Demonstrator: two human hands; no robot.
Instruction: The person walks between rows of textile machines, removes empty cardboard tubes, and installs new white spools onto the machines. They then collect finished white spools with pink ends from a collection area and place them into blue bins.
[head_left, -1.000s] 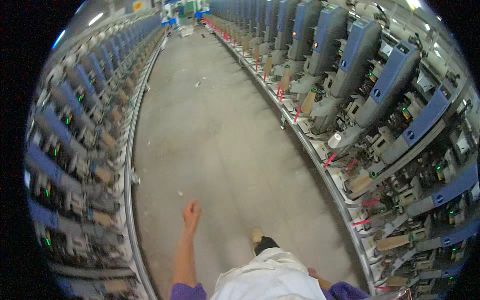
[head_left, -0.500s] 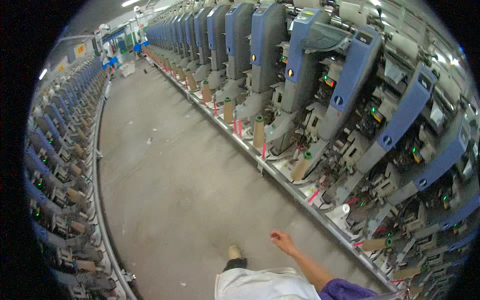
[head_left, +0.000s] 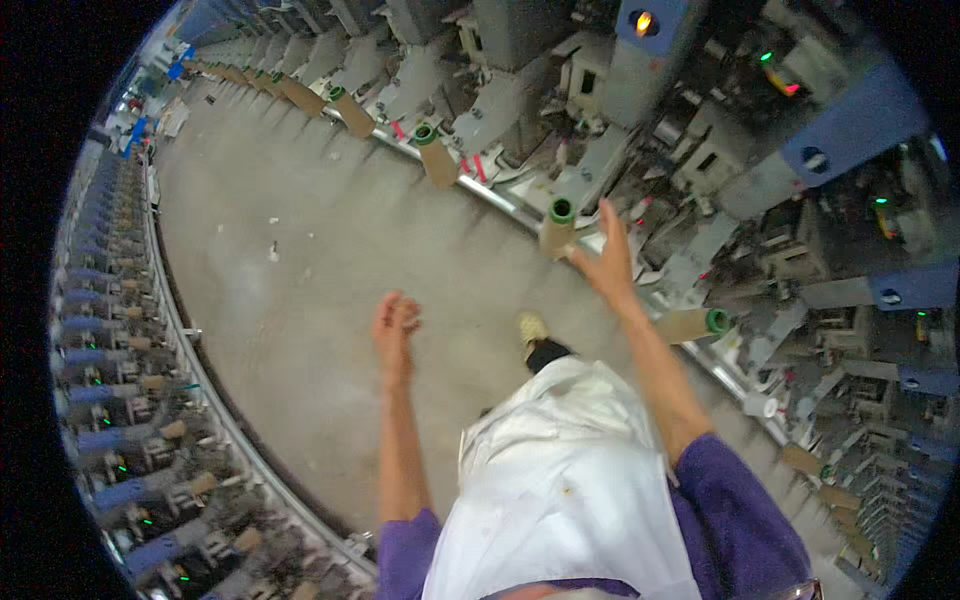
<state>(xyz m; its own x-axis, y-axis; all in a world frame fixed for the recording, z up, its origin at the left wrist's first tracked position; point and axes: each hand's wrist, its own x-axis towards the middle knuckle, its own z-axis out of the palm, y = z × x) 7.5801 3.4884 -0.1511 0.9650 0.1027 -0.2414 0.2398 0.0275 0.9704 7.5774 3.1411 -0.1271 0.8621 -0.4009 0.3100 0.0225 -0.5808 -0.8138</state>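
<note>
My right hand (head_left: 606, 266) reaches to the machine row on the right. Its fingers are stretched out, with the thumb spread towards a brown yarn cone (head_left: 556, 238) with a green top. The thumb is close to the cone's lower side; whether it touches, I cannot tell. Over the floor, my left hand (head_left: 396, 322) hangs with its fingers curled in. Anything inside those fingers is hidden. Another brown cone (head_left: 437, 165) with a green top stands farther along the row, and one more cone (head_left: 690, 325) leans out beside my right forearm.
Winding machines with blue and grey housings (head_left: 850, 130) line the right side, behind a metal rail (head_left: 497, 200). A second machine row (head_left: 110, 400) curves along the left, behind its own rail (head_left: 225, 430). White scraps (head_left: 273, 252) lie on the grey floor (head_left: 290, 350) between them.
My view has tipped down and turned towards the right row, which now appears closer. My right hand has extended to a cone with its fingers spread. My left hand has come into view.
</note>
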